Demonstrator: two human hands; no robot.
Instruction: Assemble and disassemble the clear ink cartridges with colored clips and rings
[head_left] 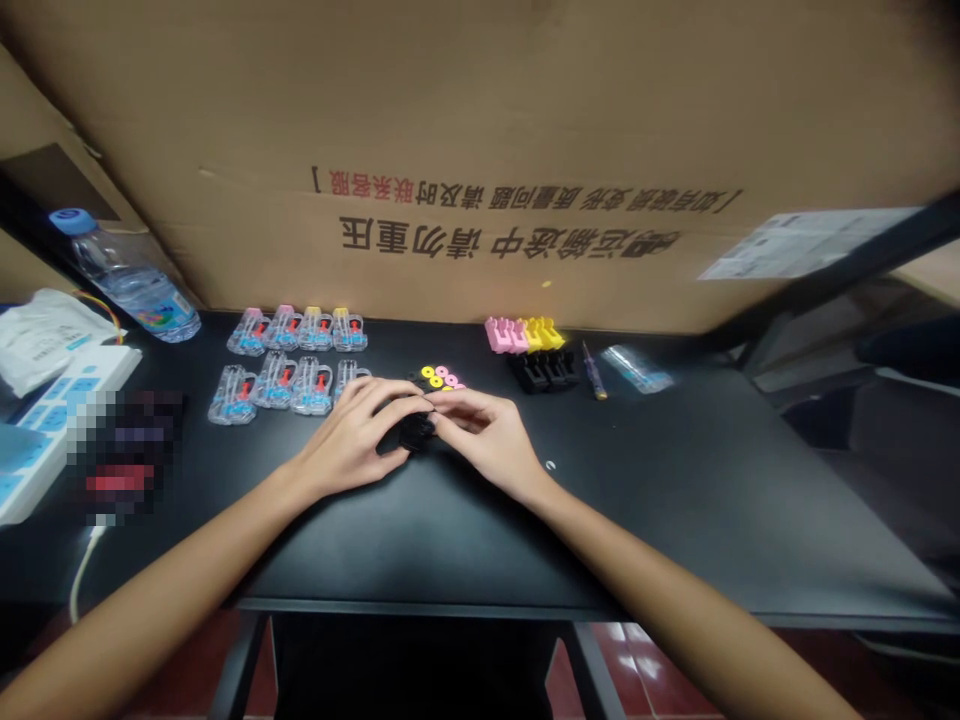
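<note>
At the middle of the black table, my left hand is closed around a small black plastic part. My right hand meets it from the other side, thumb and fingers pinched at the part's right end. Whether a smaller piece sits in that pinch is hidden. Just beyond the fingertips lie small yellow and pink rings, partly covered by my hands. Left of them stand two rows of clear plastic cartridges with red and blue details. Pink clips, yellow clips and black clips are grouped behind my right hand.
A screwdriver and a small clear packet lie at the right. A tiny white piece rests beside my right wrist. On the left are a water bottle and a power strip. A cardboard sheet walls the back.
</note>
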